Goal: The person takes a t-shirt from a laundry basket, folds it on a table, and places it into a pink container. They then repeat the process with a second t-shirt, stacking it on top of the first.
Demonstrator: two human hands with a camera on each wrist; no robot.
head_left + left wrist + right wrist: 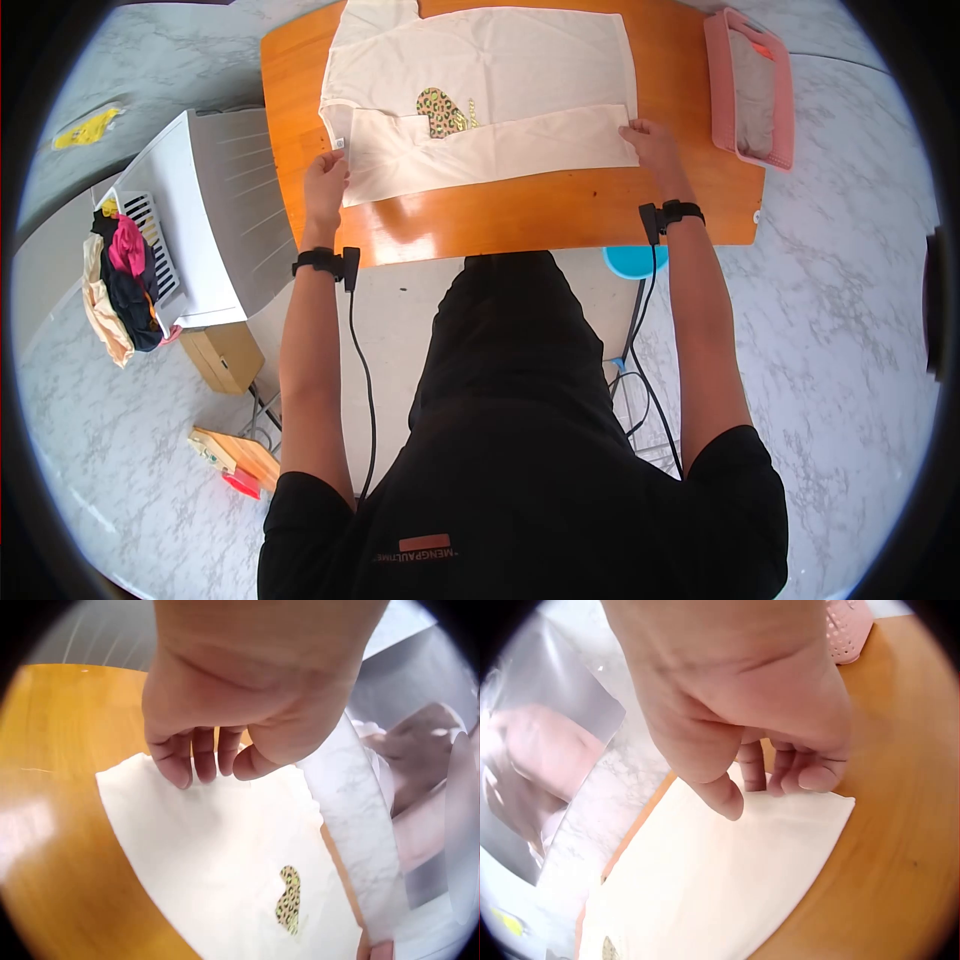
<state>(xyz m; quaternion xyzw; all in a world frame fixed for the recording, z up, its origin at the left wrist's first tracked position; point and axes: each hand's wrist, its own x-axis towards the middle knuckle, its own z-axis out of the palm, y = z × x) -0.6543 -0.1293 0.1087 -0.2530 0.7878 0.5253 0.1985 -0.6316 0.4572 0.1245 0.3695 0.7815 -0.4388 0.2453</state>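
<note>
A cream T-shirt (480,60) with a leopard-print motif (436,110) lies on the orange-brown wooden table (560,215). Its near side is folded inward as a long flap, which covers part of the print. At the shirt's left end, by the neckline and small label, my left hand (325,188) holds the folded edge with bent fingers. My right hand (658,155) pinches the hem end of the flap on the right. In the right wrist view the thumb (724,801) lies on top of the cloth, with the other fingers bent at its edge.
A pink basket (718,90) with grey cloth inside stands at the table's right end. Left of the table, a white basket (150,235) holds several garments beside a white cabinet (200,230). A blue basin (635,262) shows under the near right edge. Cables hang from both wrists.
</note>
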